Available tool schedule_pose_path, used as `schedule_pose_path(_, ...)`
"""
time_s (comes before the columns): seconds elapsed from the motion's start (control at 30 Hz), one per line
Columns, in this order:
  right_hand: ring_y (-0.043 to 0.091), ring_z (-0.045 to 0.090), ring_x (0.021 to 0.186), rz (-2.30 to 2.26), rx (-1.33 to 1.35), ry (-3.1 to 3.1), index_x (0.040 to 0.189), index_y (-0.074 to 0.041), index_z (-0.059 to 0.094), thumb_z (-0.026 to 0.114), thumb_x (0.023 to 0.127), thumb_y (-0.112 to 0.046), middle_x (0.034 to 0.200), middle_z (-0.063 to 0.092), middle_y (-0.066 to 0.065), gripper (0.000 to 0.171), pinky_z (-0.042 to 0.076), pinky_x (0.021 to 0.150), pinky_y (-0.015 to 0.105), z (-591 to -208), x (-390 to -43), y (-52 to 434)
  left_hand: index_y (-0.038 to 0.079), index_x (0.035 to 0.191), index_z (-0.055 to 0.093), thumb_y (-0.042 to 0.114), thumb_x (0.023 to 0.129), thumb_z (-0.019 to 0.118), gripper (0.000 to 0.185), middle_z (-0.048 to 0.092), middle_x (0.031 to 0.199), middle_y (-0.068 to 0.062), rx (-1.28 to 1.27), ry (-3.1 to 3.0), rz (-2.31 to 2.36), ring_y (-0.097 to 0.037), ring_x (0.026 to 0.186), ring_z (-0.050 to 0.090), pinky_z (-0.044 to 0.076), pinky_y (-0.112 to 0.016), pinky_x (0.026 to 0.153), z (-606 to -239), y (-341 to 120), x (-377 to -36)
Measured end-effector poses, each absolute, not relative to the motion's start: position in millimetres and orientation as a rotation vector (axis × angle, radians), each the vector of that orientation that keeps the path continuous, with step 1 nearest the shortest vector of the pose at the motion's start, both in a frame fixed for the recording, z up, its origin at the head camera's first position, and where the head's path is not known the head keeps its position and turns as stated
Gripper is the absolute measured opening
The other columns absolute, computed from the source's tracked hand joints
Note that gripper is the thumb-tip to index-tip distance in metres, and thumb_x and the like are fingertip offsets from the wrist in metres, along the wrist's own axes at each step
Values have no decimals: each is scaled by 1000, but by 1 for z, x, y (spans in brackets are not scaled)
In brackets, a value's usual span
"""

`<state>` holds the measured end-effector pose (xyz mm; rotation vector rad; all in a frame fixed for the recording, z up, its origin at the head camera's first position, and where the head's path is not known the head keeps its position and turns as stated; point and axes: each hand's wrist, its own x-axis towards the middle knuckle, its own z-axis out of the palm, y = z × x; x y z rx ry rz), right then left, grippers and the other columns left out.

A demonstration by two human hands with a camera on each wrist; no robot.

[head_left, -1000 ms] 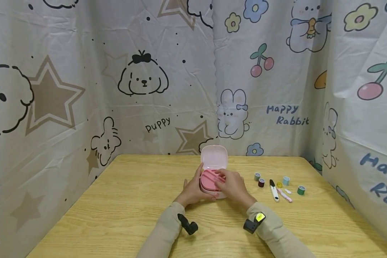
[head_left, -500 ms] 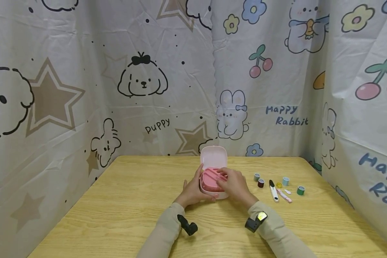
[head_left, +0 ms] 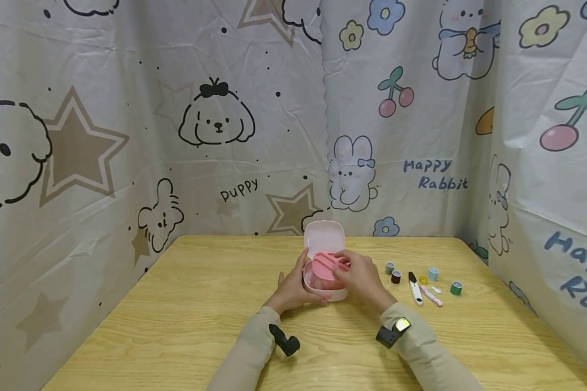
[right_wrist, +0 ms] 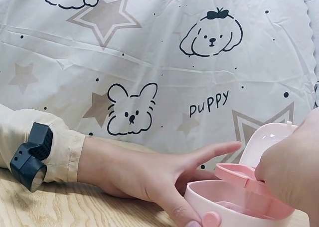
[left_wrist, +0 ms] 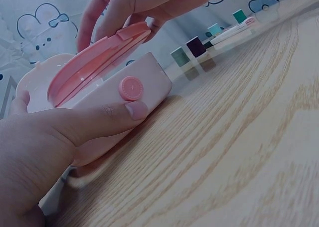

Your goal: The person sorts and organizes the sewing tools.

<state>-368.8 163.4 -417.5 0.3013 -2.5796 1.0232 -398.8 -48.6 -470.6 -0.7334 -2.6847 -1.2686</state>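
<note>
A pale pink storage box (head_left: 339,295) stands on the table with its lid (head_left: 324,238) swung up at the back. My left hand (head_left: 293,288) grips the box from the left, thumb along the front wall beside the round pink button (left_wrist: 131,88). Between fingers and thumb, my right hand (head_left: 364,277) pinches a darker pink divided tray (head_left: 325,266). That tray is raised at a tilt above the box's opening, as the right wrist view shows. Something clear or pinkish (right_wrist: 239,207) lies inside the box; its kind cannot be told.
To the right lie several thread spools, among them dark red (head_left: 395,277), light blue (head_left: 433,274) and green (head_left: 456,288). Near them are a white tool with a black end (head_left: 416,289), a pink-and-white stick (head_left: 431,296) and a small yellow item (head_left: 423,280). Printed curtains enclose the table.
My right hand has lifted the pink tray up and to the right out of the box, baring the inside. The left hand has kept its grip on the box.
</note>
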Motion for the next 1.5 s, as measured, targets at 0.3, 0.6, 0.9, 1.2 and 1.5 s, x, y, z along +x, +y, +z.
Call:
schedule_pose_path(0.3, 28, 66, 97, 995, 265, -2582, 125, -12, 72, 77, 89, -17, 113, 73, 11, 37, 57, 82, 45, -417, -371, 171, 30, 167, 5, 53, 66, 96, 138, 35, 165, -8, -708, -2709, -1249, -32, 149, 35, -4, -72, 116, -472, -47, -401)
schedule_pose_path(0.6, 29, 65, 98, 1080, 237, -2566, 126, -11, 71, 75, 90, -14, 115, 71, 13, 36, 59, 84, 43, -416, -368, 184, 28, 168, 5, 49, 66, 98, 139, 35, 165, -10, -723, -2692, -1266, -34, 148, 35, -5, -72, 115, -472, -47, -399)
schedule_pose_path(0.9, 29, 65, 96, 1038, 225, -2571, 126, -8, 71, 75, 90, -13, 113, 72, 14, 37, 57, 83, 45, -414, -364, 196, 29, 168, 5, 49, 66, 98, 140, 34, 165, -8, -719, -2698, -1277, -33, 149, 34, -5, -71, 116, -473, -49, -402)
schedule_pose_path(1.2, 29, 63, 97, 1019, 196, -2586, 129, -9, 70, 75, 91, -15, 116, 70, 14, 38, 56, 84, 44, -413, -360, 211, 26, 168, 6, 46, 65, 99, 140, 35, 164, -10, -741, -2679, -1275, -35, 149, 34, -5, -72, 115, -472, -48, -401)
schedule_pose_path(1.5, 32, 62, 100, 973, 162, -2602, 128, -8, 70, 75, 91, -15, 116, 70, 16, 38, 54, 85, 46, -413, -355, 223, 29, 168, 6, 44, 65, 100, 140, 33, 166, -9, -729, -2685, -1294, -35, 149, 33, -6, -71, 116, -470, -48, -398)
